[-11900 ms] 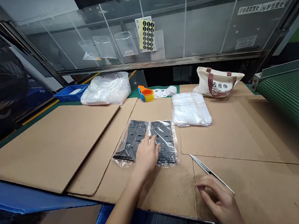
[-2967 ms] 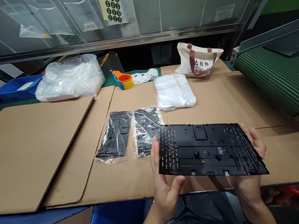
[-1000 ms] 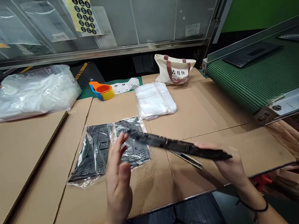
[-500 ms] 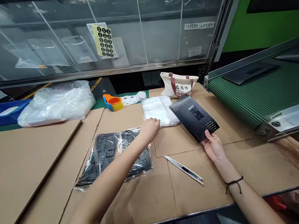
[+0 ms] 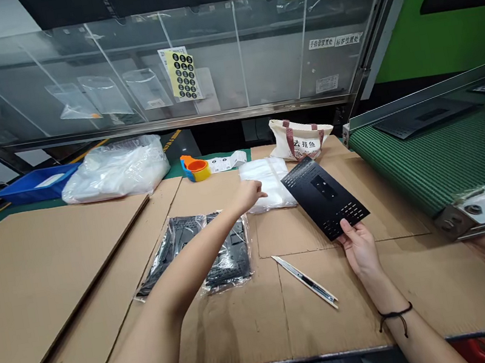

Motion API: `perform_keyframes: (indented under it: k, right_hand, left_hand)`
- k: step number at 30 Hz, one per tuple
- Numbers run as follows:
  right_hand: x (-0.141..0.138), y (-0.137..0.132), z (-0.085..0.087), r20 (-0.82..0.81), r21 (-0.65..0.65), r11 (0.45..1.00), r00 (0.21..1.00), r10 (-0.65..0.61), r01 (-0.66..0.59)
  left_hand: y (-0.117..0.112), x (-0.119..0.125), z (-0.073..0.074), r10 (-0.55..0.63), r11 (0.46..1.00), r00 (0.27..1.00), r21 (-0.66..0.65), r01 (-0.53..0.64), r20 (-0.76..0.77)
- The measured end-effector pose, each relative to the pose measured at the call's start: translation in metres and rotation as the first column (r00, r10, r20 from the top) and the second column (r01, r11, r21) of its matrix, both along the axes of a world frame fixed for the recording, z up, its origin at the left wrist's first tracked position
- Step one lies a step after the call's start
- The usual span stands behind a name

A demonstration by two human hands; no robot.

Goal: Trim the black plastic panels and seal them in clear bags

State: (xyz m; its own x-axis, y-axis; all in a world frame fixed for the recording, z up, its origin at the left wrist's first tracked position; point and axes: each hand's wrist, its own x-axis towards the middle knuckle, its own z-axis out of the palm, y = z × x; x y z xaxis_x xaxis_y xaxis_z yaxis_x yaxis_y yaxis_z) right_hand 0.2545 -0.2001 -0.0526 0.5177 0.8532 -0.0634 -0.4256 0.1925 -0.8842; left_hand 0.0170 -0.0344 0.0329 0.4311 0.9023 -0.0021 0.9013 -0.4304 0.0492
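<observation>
In my right hand (image 5: 359,244) is a flat black panel (image 5: 321,195) with rows of slots and a recessed rectangle in its middle; the thumb lies over its lower edge and the panel tilts up. My left hand (image 5: 249,196), its fingers curled, is over the near left edge of a stack of clear plastic bags (image 5: 272,177). Whether it pinches a bag I cannot make out. Under my left forearm lie black panels in clear bags (image 5: 230,263), partly hidden by the arm. A utility knife (image 5: 305,281) rests on the cardboard between my arms.
A green conveyor belt (image 5: 441,156) on the right carries more black panels. At the back stand a canvas bag (image 5: 302,138), a coloured tape dispenser (image 5: 196,169), a bulky plastic bundle (image 5: 116,169) and a blue tray (image 5: 36,186). Cardboard sheets (image 5: 55,278) lie at left.
The camera view has shifted, so most things appear a little further right. My right hand keeps hold of the panel. My left hand stays by the bag stack, its fingers turned slightly more downward.
</observation>
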Motion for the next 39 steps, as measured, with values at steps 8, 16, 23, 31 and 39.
perform_keyframes:
  k: [8, 16, 23, 31, 39]
  right_hand:
    - [-0.010, -0.007, -0.003, 0.311, 0.018, 0.999, 0.950, 0.041, -0.049]
    - [-0.018, -0.015, -0.007, 0.546, -0.017, 0.992, 0.830, 0.113, -0.124]
    - [-0.018, -0.019, -0.010, 0.664, -0.078, 0.986, 0.729, 0.164, -0.150]
    - [-0.027, -0.019, -0.008, 0.717, -0.063, 0.994, 0.688, 0.108, -0.090]
    - [-0.033, -0.018, 0.003, 0.692, -0.082, 0.995, 0.714, 0.102, -0.062]
  left_hand:
    - [0.010, 0.004, -0.011, -0.003, 0.998, 0.988, -0.067, 0.013, 0.155]
    - [0.008, 0.005, -0.019, 0.058, 0.987, 0.974, -0.156, -0.024, 0.220]
    - [0.008, 0.005, -0.020, 0.140, 0.979, 0.946, -0.181, -0.089, 0.293]
    - [0.009, 0.008, -0.021, 0.217, 0.967, 0.866, -0.220, -0.128, 0.450]
    - [0.023, 0.022, -0.013, 0.348, 0.937, 0.641, -0.274, -0.216, 0.685]
